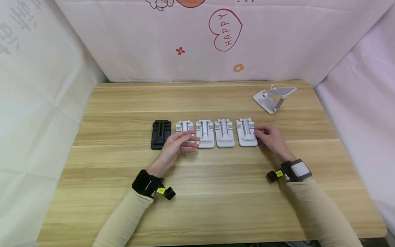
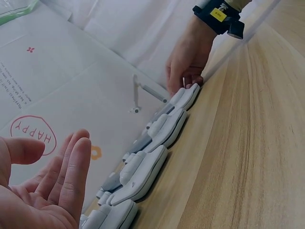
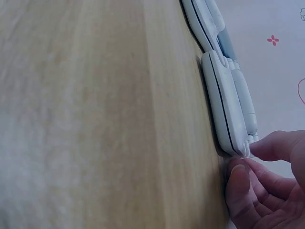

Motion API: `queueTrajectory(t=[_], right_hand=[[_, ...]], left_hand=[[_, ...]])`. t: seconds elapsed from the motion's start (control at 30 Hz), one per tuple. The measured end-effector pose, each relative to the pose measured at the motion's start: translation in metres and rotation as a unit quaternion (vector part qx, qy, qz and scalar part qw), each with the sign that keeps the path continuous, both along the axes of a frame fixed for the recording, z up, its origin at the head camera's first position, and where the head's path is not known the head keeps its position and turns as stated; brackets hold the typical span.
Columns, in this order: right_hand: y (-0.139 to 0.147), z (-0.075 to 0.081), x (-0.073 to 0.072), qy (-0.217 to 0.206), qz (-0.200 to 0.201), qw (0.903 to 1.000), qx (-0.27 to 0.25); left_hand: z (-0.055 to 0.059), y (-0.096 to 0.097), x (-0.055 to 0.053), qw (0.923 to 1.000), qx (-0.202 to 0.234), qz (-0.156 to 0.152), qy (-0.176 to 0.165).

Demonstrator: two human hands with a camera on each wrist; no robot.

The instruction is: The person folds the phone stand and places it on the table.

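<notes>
Folded phone stands lie side by side in a row, a black one [image 1: 161, 134] at the left end and several white ones to its right. My right hand [image 1: 272, 140] is at the right edge of the rightmost white phone stand [image 1: 246, 133], pinching its edge between thumb and curled fingers; the right wrist view shows the thumb on this edge [image 3: 240, 138]. My left hand [image 1: 182, 142] reaches over the white phone stand [image 1: 184, 125] beside the black one and partly hides it. Its fingers [image 2: 71, 186] are extended and hold nothing.
An unfolded white phone stand [image 1: 264, 101] stands at the back right of the wooden table [image 1: 216, 199]. Behind the table hangs a white printed cloth [image 1: 148, 41], with more cloth on both sides.
</notes>
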State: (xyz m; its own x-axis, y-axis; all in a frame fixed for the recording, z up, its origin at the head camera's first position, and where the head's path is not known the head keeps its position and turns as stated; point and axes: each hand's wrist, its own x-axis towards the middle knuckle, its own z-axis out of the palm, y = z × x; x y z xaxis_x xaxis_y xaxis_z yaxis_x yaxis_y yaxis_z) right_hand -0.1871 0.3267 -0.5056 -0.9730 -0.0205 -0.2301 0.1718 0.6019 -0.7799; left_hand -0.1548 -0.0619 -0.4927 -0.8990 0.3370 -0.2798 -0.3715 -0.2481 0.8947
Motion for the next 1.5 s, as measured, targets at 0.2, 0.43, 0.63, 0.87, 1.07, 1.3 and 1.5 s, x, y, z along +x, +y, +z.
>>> queueTrajectory(t=[0.2, 0.43, 0.63, 0.87, 1.07, 1.3, 1.5], right_hand=[[0.009, -0.001, -0.007, 0.043, -0.089, 0.9931, -0.063], [0.015, 0.015, -0.027, 0.097, -0.247, 0.9311, -0.250], [0.016, 0.026, -0.041, 0.102, -0.277, 0.9188, -0.262], [0.018, 0.019, -0.060, 0.112, -0.309, 0.9273, -0.180], [0.017, 0.016, -0.071, 0.101, -0.296, 0.9311, -0.188], [0.013, 0.014, -0.083, 0.088, -0.272, 0.9254, -0.249], [0.012, 0.009, -0.089, 0.106, -0.301, 0.9178, -0.237]], left_hand=[[0.000, 0.000, -0.001, 1.0000, 0.000, -0.002, 0.000], [0.001, 0.001, -0.002, 1.0000, -0.002, -0.004, 0.004], [0.002, 0.002, -0.002, 1.0000, -0.003, -0.002, 0.004], [0.002, 0.002, -0.001, 0.9999, -0.009, -0.005, 0.003], [0.000, 0.001, -0.001, 1.0000, 0.001, -0.007, 0.001], [-0.002, 0.000, 0.001, 1.0000, 0.000, -0.006, -0.001], [-0.002, 0.000, 0.004, 0.9999, -0.007, -0.004, -0.007]])
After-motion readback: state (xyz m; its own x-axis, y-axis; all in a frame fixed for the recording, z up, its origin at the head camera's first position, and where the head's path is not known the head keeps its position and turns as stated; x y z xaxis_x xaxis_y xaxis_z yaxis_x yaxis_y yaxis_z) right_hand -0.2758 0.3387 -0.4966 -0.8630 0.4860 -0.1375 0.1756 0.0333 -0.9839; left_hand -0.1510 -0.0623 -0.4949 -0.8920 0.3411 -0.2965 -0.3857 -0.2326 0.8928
